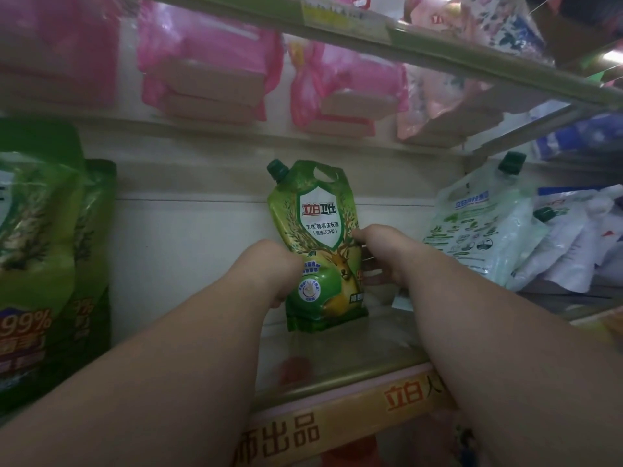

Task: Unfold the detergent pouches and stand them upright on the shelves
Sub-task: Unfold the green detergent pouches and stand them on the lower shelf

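A green detergent pouch (317, 237) with a dark green cap and a white shield label stands upright near the back of the shelf (354, 358), leaning slightly left at the top. My left hand (273, 267) grips its lower left side. My right hand (381, 254) holds its right edge, thumb on the front and fingers behind. Both forearms reach in from the bottom of the view.
Large green pouches (43, 257) stand at the left. White pouches (488, 224) with green caps lean in a pile at the right. Pink packs (209, 69) sit on the shelf above. A yellow price strip (337, 423) runs along the shelf front.
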The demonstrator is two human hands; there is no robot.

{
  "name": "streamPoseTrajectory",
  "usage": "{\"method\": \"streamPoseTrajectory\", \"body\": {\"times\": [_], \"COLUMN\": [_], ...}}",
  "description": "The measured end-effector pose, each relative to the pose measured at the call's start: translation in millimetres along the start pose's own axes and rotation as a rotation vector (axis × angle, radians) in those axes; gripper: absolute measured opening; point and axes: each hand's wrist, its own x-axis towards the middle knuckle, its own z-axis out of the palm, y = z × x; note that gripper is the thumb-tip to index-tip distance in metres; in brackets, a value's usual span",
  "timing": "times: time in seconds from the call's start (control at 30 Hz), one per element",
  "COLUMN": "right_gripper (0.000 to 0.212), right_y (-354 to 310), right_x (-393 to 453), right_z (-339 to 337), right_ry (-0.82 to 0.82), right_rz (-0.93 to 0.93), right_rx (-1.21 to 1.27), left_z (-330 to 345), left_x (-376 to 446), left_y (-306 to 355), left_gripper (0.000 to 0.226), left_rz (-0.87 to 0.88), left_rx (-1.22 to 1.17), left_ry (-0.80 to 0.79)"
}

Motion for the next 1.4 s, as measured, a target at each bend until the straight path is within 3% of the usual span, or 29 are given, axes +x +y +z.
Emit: {"method": "streamPoseTrajectory", "body": {"times": [0.27,0.53,1.4], "right_gripper": [0.028,0.028,0.027], "right_y": [1,0,-1], "right_x": [0,-2,-9], "right_z": [0,1,4], "right_ry": [-0.011,0.019,0.036], "right_rz": [-0.004,-0.017,-0.066], "right_rx": [-0.001,-0.012,-0.068], "left_z": [-1,-1,9], "left_x": [-2,-4,-4], "left_y": [0,-1,-13], "left_gripper": [0.015,0.023,0.028], "left_rz": [0.025,0.029,-0.018], "left_rx": [0.087,0.146,0.123], "left_ry": [-0.011,0.002,-0.134]}}
